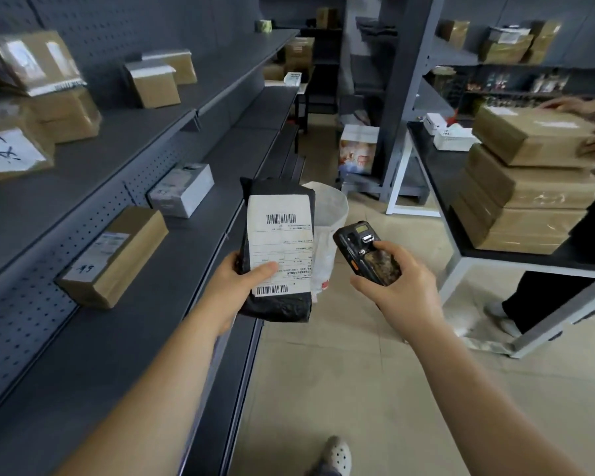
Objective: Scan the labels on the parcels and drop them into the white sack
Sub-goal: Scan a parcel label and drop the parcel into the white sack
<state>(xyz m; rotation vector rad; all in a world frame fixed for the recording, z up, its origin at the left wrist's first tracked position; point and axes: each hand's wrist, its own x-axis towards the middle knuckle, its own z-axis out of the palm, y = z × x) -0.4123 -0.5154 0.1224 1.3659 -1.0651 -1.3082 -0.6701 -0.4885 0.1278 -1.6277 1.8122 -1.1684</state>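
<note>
Above the front edge of the lower shelf (124,338), the left hand (236,286) grips a black parcel (275,249) upright, thumb pressed on its white label (280,242), barcodes facing the camera. Just beside it the right hand (397,281) is wrapped round a scanner (364,254), thumb on its keys. The white sack (330,221) stands open on the floor behind both. A brown box (117,257) sits at the shelf's back edge.

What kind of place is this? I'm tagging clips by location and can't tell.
Probably a parcel sorting or storage room. Grey shelves hold labelled cardboard boxes, the left hand holds a black parcel with a barcode label, and the right hand grips a handheld scanner.
</note>
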